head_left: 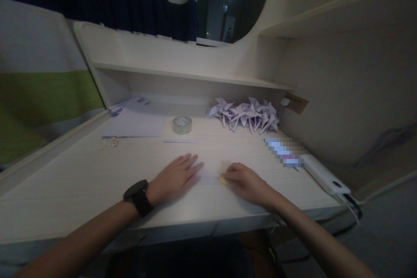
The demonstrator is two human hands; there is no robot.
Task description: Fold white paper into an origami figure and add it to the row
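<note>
A small piece of white paper (208, 177) lies on the desk between my two hands. My left hand (177, 178), with a black watch on its wrist, rests flat with its fingers stretched out at the paper's left side. At the right side, my right hand (243, 180) is closed around a small yellow tool (223, 180). Most of that tool is hidden in the fingers, so its exact kind is unclear. Beyond the hands, a thin white stick (180, 141) lies in front of a roll of clear tape (182, 125).
Several white paper pinwheels (247, 113) are heaped at the back right. Sheets of paper (137, 119) lie at the back left, with small loose bits (110, 143) before them. On the right are a pixelated phone-like item (284, 152) and a white box (325, 176) with cables.
</note>
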